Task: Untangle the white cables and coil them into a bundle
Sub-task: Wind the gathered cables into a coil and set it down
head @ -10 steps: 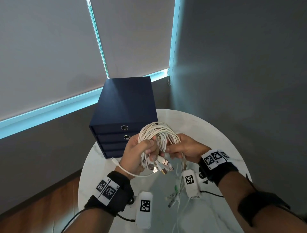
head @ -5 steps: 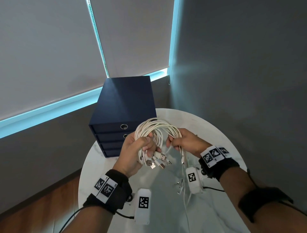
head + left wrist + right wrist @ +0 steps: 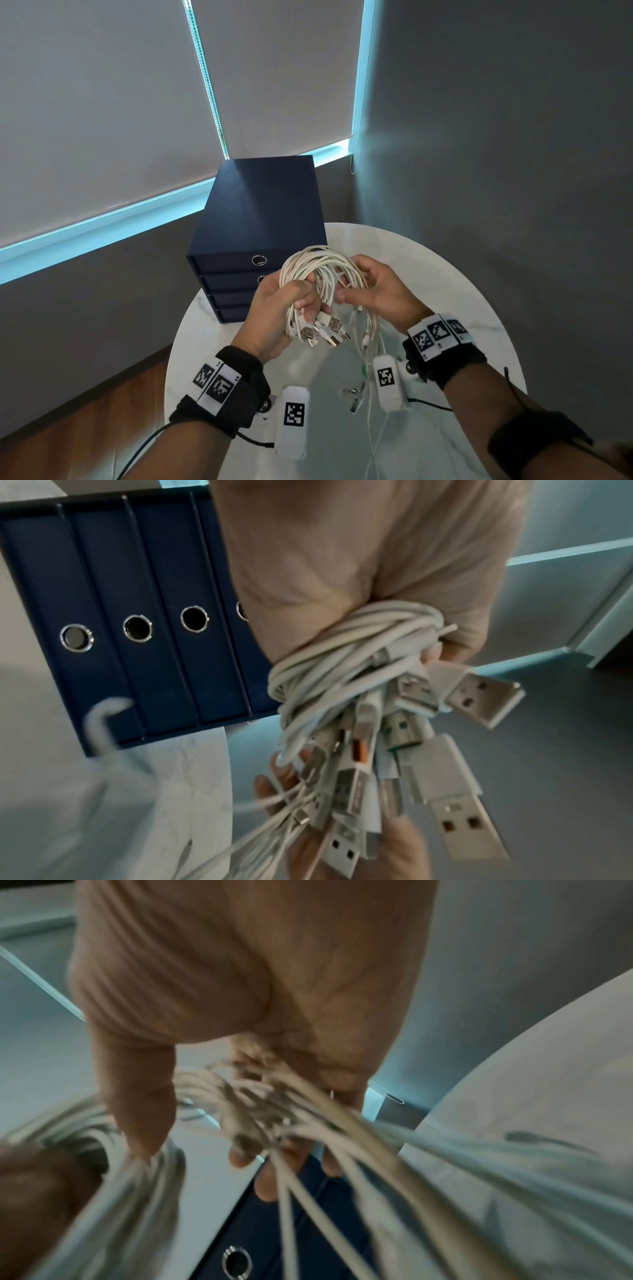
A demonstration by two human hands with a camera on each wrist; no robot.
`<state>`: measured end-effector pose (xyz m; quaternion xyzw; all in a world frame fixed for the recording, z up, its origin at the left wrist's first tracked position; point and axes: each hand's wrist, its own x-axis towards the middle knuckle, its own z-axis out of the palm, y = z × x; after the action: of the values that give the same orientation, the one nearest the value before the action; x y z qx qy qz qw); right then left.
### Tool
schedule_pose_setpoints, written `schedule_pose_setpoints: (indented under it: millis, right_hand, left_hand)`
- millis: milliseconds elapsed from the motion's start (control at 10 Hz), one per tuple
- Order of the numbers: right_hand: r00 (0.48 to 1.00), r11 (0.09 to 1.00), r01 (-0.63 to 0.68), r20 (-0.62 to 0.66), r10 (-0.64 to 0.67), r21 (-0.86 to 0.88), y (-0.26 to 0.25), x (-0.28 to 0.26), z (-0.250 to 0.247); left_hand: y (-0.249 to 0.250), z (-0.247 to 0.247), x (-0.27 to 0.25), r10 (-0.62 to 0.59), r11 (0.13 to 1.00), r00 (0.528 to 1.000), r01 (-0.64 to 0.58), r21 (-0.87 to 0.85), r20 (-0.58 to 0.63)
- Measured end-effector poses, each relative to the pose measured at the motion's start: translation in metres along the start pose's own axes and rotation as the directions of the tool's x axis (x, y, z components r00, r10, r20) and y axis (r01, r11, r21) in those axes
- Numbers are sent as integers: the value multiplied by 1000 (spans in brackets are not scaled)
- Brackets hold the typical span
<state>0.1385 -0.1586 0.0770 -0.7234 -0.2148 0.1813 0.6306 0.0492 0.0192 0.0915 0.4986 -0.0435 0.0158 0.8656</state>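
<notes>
A looped bundle of white cables [image 3: 318,270] is held above the round table. My left hand [image 3: 291,301] grips the coil's lower left side, thumb across the strands, and several USB plugs [image 3: 325,332] hang below it. In the left wrist view the white cables [image 3: 346,664] wrap across the palm with the USB plugs [image 3: 472,696] fanned out below. My right hand [image 3: 363,291] holds the coil's right side, fingers curled over the strands. The right wrist view is blurred; the white cables [image 3: 308,1123] run through the right hand's fingers [image 3: 267,1180]. Loose cable ends [image 3: 364,346] trail down toward the table.
A dark blue drawer box [image 3: 253,240] with ring pulls stands at the table's back left, just behind the hands. The white marble table [image 3: 445,291] is round, its edge near on every side. A few small connectors [image 3: 352,394] lie on the table below the hands. Grey walls close in behind and right.
Both hands have risen slightly with the coil. The right hand shifted from pinching the lower right strands to curling over the coil's upper right side.
</notes>
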Motion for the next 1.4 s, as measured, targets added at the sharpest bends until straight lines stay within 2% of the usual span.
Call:
schedule_pose_setpoints:
  millis: [200,300,400,500,600,700,800,900,1100,1200,1300,1400]
  right_hand:
    - [997,999,32,67,-29,-30,-20,5,7]
    - [999,995,44,-19,-46,-92,-6,6,18]
    - [986,999,-18,-168,10,-48,8,5,27]
    - [976,997,-31,-213,44,65,31,-7,49]
    - [955,976,-190,-249,160,-103,44,-27,71]
    - [936,958,-287,-213,282,9,56,-25,78]
    - [942,941,-279,-135,307,190,52,-32,86]
    - [957,939,-258,-69,280,229,57,-36,86]
    - [951,932,-310,88,298,189,58,-42,82]
    - [939,919,-341,103,327,197,57,-43,81]
    - [913,902,-405,14,407,150,67,-39,82]
    - [919,929,-367,-134,370,54,81,-33,73]
  left_hand:
    - [-3,5,-1,-38,998,995,33,53,96]
    - [-3,10,0,-70,997,993,73,-22,97]
    - [-7,15,2,-104,992,992,108,-60,69]
    - [-10,21,5,-75,996,997,73,-55,-30]
    - [-14,23,9,21,1000,986,-19,12,-167]
    - [-23,23,6,116,986,960,-80,145,-255]
    - [-34,24,0,157,963,939,-76,260,-305]
    - [-41,19,0,210,934,909,-77,348,-361]
    - [-50,12,0,201,934,876,-37,355,-438]
    - [-54,13,1,201,947,850,-42,317,-488]
    - [-52,11,5,147,982,832,-58,181,-535]
    - [-46,12,6,67,997,867,-73,8,-493]
